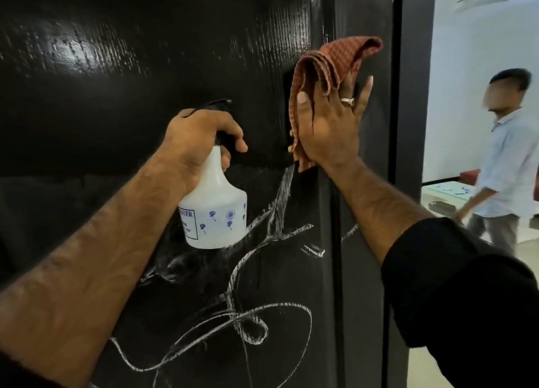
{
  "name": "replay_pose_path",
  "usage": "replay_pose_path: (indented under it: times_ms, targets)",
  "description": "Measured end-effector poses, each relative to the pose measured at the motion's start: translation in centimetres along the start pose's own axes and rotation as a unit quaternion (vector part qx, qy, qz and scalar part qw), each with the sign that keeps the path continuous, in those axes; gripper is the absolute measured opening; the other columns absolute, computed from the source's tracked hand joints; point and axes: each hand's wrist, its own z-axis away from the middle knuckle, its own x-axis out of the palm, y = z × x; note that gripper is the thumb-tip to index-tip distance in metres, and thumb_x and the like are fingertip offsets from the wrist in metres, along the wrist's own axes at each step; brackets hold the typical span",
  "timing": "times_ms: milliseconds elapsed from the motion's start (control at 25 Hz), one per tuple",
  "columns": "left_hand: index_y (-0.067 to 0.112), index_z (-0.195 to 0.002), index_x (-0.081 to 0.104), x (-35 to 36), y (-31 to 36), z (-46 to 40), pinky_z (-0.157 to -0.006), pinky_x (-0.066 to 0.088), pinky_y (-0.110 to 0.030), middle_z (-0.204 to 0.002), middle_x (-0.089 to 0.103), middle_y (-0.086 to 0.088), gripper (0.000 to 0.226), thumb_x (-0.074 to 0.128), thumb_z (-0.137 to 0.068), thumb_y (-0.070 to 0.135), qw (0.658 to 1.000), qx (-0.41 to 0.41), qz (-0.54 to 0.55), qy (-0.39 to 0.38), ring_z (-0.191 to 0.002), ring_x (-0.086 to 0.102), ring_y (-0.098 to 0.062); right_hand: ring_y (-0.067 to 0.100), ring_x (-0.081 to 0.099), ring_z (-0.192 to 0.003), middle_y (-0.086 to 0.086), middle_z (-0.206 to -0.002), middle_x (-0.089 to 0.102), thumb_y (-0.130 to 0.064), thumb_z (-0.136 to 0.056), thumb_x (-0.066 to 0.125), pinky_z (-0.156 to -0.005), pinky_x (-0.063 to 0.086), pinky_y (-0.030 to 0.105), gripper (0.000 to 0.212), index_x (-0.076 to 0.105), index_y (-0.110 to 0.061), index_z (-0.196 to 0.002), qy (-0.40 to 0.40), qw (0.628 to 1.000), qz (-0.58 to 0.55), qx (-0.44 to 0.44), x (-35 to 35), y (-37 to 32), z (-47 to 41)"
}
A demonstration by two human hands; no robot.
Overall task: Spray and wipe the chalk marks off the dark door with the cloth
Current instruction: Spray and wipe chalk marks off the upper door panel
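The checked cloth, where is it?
In the head view the cloth is right of centre, pressed against the black door by the right hand, above the chalk scribbles.

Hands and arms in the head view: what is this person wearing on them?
No gloves on the left hand or the right hand. A chunky silver-coloured ring sits on one of the right fingers. A black sleeve is pushed up the right arm, leaving the forearm bare; the left forearm is bare too.

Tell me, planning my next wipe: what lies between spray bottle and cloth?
Head view: between spray bottle and cloth, only black door, with a wet run.
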Motion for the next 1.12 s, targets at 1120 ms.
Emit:
replay_pose_path:
  times_ms: [1120]
  targets:
    - [-0.006,-0.122,0.066,12.9,-1.0,-3.0,-0.049,0.050,-0.030,-0.087,0.080,-0.017,0.045,0.073,-0.083,0.015,0.999,0.026,-0.005,0.035,-0.046,0.055,-0.019,0.040,0.018,-0.162,0.022,-0.172,0.028,-0.055,-0.112,0.021,-0.133,-0.001,0.054,0.072,0.028,-0.008,-0.167,-0.009,0.998,-0.053,0.041,-0.2,8.7,-2.1]
